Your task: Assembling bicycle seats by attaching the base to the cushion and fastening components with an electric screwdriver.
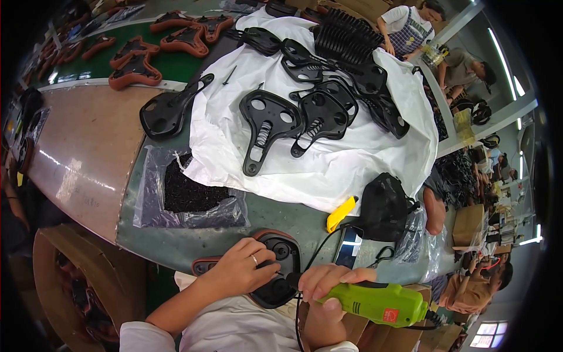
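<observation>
My right hand (328, 286) is wrapped around a lime-green electric screwdriver (375, 304), whose dark nose points left. Just beyond that nose lies a bicycle saddle (285, 239), bottom up, with a black base and a reddish-brown cover, at the table's near edge. My left hand (251, 267), with a ring on one finger, rests over the saddle. Its thumb and fingertips come together by the screwdriver's tip; whatever they pinch is too small to make out. Left of these hands, a clear plastic bag (149, 202) holds many small black screws (187, 190).
Several black saddle bases (267, 126) lie on a white sheet (217, 155). A yellow cutter (341, 214), a black pouch (384, 208), a phone (348, 249) and scissors (384, 255) sit to the right. Brown saddle covers (135, 73) lie far left. A cardboard box (111, 267) stands lower left.
</observation>
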Demonstrator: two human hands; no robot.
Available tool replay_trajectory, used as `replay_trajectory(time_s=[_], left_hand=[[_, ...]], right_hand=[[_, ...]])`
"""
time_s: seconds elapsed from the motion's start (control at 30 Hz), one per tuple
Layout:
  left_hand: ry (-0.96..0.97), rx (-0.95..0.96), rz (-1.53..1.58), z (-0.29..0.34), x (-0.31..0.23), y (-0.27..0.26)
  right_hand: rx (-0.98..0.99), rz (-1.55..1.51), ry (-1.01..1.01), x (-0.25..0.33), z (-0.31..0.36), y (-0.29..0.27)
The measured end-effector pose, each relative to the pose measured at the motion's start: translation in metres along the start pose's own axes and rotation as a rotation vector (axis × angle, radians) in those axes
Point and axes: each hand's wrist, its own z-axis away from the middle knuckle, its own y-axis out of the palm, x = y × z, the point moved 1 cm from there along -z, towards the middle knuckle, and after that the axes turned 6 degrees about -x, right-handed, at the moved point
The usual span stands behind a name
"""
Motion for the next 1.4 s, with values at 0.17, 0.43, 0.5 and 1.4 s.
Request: replay_trajectory(time_s=[0.17,0.43,0.5,1.4], left_hand=[[0.078,-0.089,-0.199,0.004,-0.003,0.006],[-0.427,-0.183,-0.655,-0.015,0.090,-0.052],[-0.455,-0.088,-0.872,0.003,0.115,-0.055],[-0.225,-0.218,-0.220,-0.001,0.037,-0.031]], right_hand=[[-0.096,0.077,-0.031,0.000,0.002,0.008],[-0.177,0.365,-0.091,-0.013,-0.004,-0.021],[-0.166,0.400,-0.036,-0.019,-0.006,-0.026],[-0.059,0.387,0.120,-0.014,-0.009,-0.017]])
